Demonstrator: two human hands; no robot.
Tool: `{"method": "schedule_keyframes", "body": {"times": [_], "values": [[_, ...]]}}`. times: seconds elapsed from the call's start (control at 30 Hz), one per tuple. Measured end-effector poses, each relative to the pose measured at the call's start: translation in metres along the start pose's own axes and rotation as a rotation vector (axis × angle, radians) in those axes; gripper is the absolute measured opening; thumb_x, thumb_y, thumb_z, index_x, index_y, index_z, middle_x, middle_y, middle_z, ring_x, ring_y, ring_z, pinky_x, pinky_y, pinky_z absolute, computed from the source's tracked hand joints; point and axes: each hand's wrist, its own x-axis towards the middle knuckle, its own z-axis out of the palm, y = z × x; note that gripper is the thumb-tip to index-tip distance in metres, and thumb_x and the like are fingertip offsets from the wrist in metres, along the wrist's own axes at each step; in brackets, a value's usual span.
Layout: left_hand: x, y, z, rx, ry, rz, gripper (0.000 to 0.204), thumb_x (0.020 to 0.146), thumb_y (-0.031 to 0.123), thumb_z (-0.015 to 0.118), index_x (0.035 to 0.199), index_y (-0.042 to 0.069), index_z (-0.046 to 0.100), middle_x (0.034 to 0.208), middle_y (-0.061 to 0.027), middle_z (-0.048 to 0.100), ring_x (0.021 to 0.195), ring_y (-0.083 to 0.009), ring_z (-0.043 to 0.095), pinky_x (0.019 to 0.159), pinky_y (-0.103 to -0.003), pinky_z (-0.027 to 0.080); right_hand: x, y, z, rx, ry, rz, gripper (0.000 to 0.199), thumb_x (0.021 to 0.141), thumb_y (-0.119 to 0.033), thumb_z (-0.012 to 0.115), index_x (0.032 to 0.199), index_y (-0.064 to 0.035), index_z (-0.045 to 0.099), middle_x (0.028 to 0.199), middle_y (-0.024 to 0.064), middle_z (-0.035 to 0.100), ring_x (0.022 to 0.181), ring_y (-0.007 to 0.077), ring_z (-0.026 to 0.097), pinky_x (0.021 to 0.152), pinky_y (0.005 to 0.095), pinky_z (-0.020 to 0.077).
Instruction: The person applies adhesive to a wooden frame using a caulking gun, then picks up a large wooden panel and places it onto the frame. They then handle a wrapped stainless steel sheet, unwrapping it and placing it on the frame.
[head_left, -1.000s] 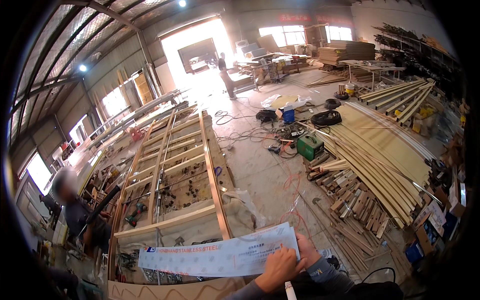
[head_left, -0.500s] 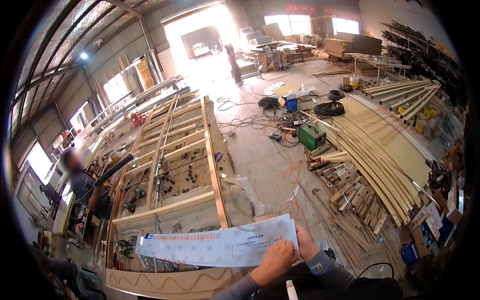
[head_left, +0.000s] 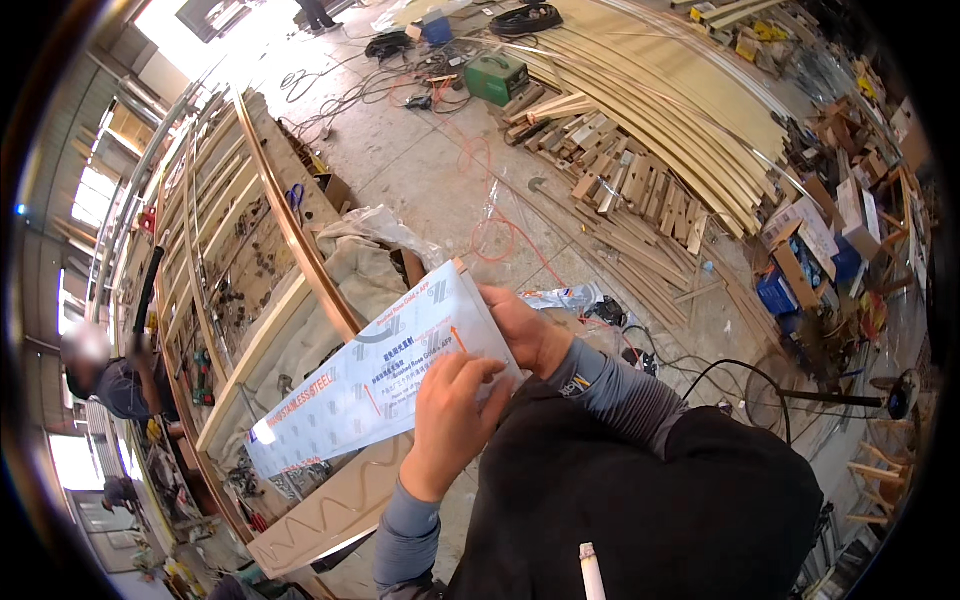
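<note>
A long metal panel (head_left: 345,385) covered in pale blue-white printed protective film slants across in front of me. Its far-left end rests over the work frame, and its near end lies by my lap. My right hand (head_left: 525,330) grips the near end at its right edge, fingers partly hidden behind the panel. Over the film near that end is my left hand (head_left: 450,415), its fingers bent and apart, with nothing visible between them. A brown board (head_left: 330,520) with a wavy bead of glue lies beyond the left forearm.
A wooden frame (head_left: 255,405) with a copper-coloured edge strip (head_left: 305,255) extends left. On the floor are a green machine (head_left: 497,78), cables, wood offcuts (head_left: 640,175) and long yellowish strips (head_left: 640,110). Another person (head_left: 125,385) stands at far left. A cigarette (head_left: 591,570) shows at the bottom.
My view has turned right and downward. The panel now slants instead of lying nearly level across the picture. My left hand's curled fingers have loosened; the right hand keeps its hold.
</note>
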Motion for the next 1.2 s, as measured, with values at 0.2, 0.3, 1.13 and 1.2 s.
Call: {"method": "schedule_keyframes", "body": {"times": [0.2, 0.3, 1.13, 1.2], "values": [[0.012, 0.0, -0.005, 0.068, -0.046, 0.057, 0.034, 0.085, 0.011, 0.084, 0.115, 0.004, 0.07, 0.101, -0.0124, 0.065, 0.096, -0.0315, 0.065, 0.085, -0.042, 0.053, 0.009, 0.006, -0.024, -0.047, -0.078, 0.001, 0.049, 0.115, -0.036, 0.035, 0.137, -0.0014, 0.06, 0.123, 0.0156, 0.073, 0.105, 0.0264, 0.074, 0.09, 0.042, 0.0626], [0.011, -0.006, -0.014, 0.11, -0.037, 0.007, 0.031, 0.085, 0.012, 0.084, 0.111, 0.003, 0.069, 0.099, -0.0125, 0.065, 0.094, -0.0313, 0.065, 0.084, -0.042, 0.053, 0.006, 0.006, -0.018, -0.008, -0.071, 0.023, 0.049, 0.115, -0.037, 0.035, 0.137, -0.0021, 0.061, 0.121, 0.0148, 0.073, 0.102, 0.0256, 0.074, 0.088, 0.0415, 0.0629], [0.028, -0.184, 0.007, 0.252, 0.38, -0.137, 0.045, 0.099, 0.046, 0.069, 0.082, 0.005, 0.061, 0.09, -0.0187, 0.061, 0.086, -0.0418, 0.062, 0.074, -0.053, 0.049, 0.003, 0.001, -0.014, -0.296, 0.089, -0.225, 0.056, 0.113, -0.045, 0.047, 0.144, -0.0003, 0.059, 0.136, 0.0142, 0.071, 0.122, 0.0273, 0.069, 0.108, 0.0446, 0.0543], [0.027, -0.179, -0.005, 0.249, 0.398, -0.144, 0.043, 0.1, 0.044, 0.069, 0.086, 0.005, 0.061, 0.091, -0.0178, 0.059, 0.085, -0.0407, 0.059, 0.075, -0.051, 0.047, 0.004, 0.0, -0.012, -0.289, 0.108, -0.235, 0.049, 0.114, -0.037, 0.048, 0.143, 0.0011, 0.059, 0.135, 0.0155, 0.071, 0.123, 0.0281, 0.069, 0.108, 0.0454, 0.0545]]}}
